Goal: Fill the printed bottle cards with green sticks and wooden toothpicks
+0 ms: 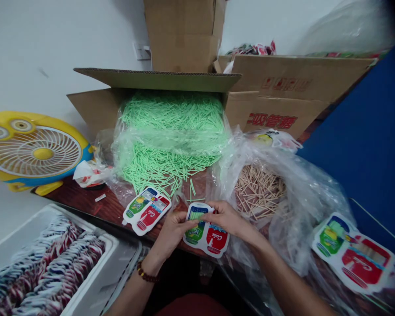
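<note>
A bottle-shaped candy packet (pixel 213 245) with a green Sprite half and a red Cola half lies at the table's front edge. My left hand (pixel 175 230) grips its left side, thumb across the green half. My right hand (pixel 228 218) is closed at the packet's upper middle, fingertips by the green sticks in its window; whether it pinches a stick or only the packet is hidden. A similar packet (pixel 147 210) lies to the left, and a stack of them (pixel 355 253) sits at the right. Loose green candy sticks (pixel 164 164) spill toward my hands; brown sticks (pixel 260 191) lie right.
Behind the green sticks stands an open cardboard box (pixel 95 109). A yellow fan (pixel 41 149) is at the left, above a white foam box (pixel 110 250) full of packets. Clear plastic sheeting (pixel 303 206) surrounds the brown sticks. A blue panel (pixel 358 145) borders the right.
</note>
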The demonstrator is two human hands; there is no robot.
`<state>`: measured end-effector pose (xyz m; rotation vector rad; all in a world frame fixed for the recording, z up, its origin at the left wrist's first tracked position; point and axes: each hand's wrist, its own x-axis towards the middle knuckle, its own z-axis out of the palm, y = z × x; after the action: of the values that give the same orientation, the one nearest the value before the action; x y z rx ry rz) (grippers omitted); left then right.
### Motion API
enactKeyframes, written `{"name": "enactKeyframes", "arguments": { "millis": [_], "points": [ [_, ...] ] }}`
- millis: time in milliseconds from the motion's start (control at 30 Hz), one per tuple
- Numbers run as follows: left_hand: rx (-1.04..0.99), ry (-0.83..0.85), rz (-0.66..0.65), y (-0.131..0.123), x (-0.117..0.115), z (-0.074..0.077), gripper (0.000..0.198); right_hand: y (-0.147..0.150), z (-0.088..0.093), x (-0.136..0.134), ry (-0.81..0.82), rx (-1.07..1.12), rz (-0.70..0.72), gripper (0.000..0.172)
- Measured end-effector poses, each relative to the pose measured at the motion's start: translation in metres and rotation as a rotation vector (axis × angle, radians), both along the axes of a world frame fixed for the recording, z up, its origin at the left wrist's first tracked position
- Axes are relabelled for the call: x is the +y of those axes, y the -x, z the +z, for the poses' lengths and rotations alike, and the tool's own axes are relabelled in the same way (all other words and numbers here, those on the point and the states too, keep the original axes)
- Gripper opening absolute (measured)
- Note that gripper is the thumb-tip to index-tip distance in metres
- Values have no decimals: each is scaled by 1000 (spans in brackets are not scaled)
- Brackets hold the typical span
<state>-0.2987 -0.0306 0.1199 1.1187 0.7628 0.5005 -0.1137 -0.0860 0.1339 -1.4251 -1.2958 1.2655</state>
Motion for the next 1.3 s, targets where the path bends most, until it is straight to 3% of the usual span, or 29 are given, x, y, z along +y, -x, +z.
{"name": "enactKeyframes", "arguments": {
  "millis": [167,367,567,800,1000,1167,1300],
  "points": [
    [-29,81,-4,0,-1,2,33,1,-4,-1,38,20,-28,19],
    [-9,54,57,2,1,0,27,3,0,0,3,49,-73,22],
    [-26,-5,9,4,0,1,23,0,4,2,0,-31,-93,14],
    [-54,50,-28,4,-1,3,30,0,2,0,-20,-51,-128,14],
    [-83,20,-26,5,-2,1,33,-1,22,-2,-105,-6,-126,13],
    [-83,-64,-43,8,-1,2,30,-6,42,0,-283,-254,-11,13],
    [-53,-111,-53,10,1,0,27,-4,50,4,-314,-349,58,19]
  ]
}}
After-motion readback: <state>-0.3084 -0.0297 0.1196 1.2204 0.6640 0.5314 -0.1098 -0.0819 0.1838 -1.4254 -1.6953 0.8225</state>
